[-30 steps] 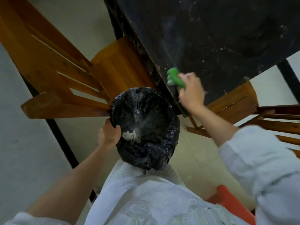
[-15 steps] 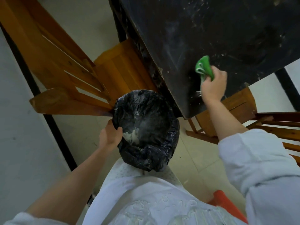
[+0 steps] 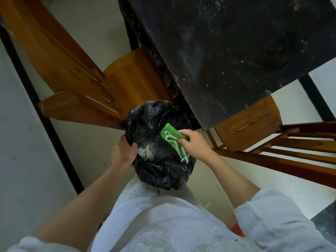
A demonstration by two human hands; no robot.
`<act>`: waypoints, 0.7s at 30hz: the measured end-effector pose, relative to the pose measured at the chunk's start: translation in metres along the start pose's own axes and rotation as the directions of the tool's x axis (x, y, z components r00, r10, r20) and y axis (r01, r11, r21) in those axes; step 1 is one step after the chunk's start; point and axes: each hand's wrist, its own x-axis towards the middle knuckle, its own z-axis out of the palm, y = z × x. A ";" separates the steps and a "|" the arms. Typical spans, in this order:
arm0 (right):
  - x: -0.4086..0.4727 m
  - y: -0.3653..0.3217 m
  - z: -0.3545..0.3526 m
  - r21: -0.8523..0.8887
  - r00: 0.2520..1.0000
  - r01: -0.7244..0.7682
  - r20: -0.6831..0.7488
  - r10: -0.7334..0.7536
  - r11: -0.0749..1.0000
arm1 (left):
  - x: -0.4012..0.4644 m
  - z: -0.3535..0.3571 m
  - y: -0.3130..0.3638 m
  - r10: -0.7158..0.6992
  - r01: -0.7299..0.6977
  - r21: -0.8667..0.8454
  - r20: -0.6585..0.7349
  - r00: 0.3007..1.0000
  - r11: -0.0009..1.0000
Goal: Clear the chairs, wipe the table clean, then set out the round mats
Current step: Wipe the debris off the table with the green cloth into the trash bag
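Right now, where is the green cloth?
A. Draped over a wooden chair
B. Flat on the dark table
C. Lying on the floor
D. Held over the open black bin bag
D: the right hand grips the green cloth above the mouth of the black bin bag, whose rim the left hand holds.

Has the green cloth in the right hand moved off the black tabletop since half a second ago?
Yes. The green cloth, gripped by the right hand, has come off the dusty black tabletop, past its near corner, and is now over the black-bagged bin.
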 end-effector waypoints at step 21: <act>-0.002 -0.020 0.007 0.687 0.963 -0.159 -0.049 0.263 0.709 | -0.017 0.006 -0.004 0.018 -0.018 -0.055 0.003 1.000 0.998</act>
